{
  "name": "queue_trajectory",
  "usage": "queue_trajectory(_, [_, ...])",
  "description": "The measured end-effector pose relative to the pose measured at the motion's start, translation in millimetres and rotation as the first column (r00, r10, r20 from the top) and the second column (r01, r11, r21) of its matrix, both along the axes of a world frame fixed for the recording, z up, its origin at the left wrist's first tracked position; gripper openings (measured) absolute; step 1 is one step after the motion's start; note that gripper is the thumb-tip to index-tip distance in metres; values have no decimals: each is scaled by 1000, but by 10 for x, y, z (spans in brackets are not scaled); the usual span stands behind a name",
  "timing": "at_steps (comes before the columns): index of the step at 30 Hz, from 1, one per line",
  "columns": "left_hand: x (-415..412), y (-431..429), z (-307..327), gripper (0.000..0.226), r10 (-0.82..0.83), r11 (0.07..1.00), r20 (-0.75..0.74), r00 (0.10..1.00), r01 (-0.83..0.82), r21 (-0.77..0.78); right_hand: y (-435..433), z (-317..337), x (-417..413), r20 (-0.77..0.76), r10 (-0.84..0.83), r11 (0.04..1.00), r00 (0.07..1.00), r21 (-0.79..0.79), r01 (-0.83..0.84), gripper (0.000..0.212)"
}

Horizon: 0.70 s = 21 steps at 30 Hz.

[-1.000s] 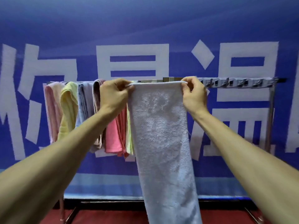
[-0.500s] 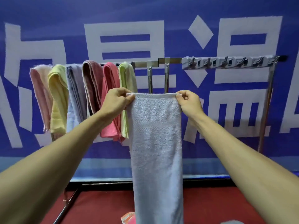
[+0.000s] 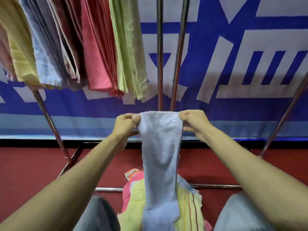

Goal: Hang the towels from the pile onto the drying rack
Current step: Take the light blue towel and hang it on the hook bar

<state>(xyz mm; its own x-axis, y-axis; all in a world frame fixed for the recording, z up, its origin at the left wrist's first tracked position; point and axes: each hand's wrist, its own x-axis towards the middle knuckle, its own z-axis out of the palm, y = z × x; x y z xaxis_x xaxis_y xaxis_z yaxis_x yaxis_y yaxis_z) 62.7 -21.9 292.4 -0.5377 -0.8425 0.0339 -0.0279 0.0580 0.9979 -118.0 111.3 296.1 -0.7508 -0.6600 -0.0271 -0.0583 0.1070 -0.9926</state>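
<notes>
Pinching the pale blue towel (image 3: 160, 147) by its top corners, left hand (image 3: 124, 127) and right hand (image 3: 195, 124) hold it over the pile (image 3: 133, 202); soft, limp, light—corner grips suit it.

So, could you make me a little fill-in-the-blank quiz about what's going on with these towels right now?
1. The towel pinched by the left hand and the right hand is light ___.
2. Its lower end hangs over the pile, which lies on a ___ floor.
3. On the drying rack, the hanging towel nearest the bare upright bars is ___.
Missing words: blue; red; green.
</notes>
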Motion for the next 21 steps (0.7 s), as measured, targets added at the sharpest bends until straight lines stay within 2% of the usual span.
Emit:
queue_trajectory(3, [-34,-32,-380,13,81,983,-46,996,-72,166,-84,-332,73,109,20,1000,994,-3,-19,11])
queue_trajectory(6, [-47,6,-669,13,98,962,-53,994,-81,263,-109,-590,157,152,31,999,988,22,-35,10])
queue_trajectory(9, [-113,50,-754,15,145,908,-139,980,-76,413,-137,-731,197,171,38,998,985,35,-44,11])
queue_trajectory(13, [-208,141,-750,18,180,904,-176,968,-93,417,-241,-708,312,92,57,998,994,-30,-54,7])
queue_trajectory(15, [-212,214,-754,10,165,902,-167,972,-79,425,-278,-713,395,36,59,998,998,-19,-59,9])
queue_trajectory(21, [-233,354,-784,15,105,959,-157,982,-58,277,-265,-746,545,38,103,994,994,-37,-102,12])
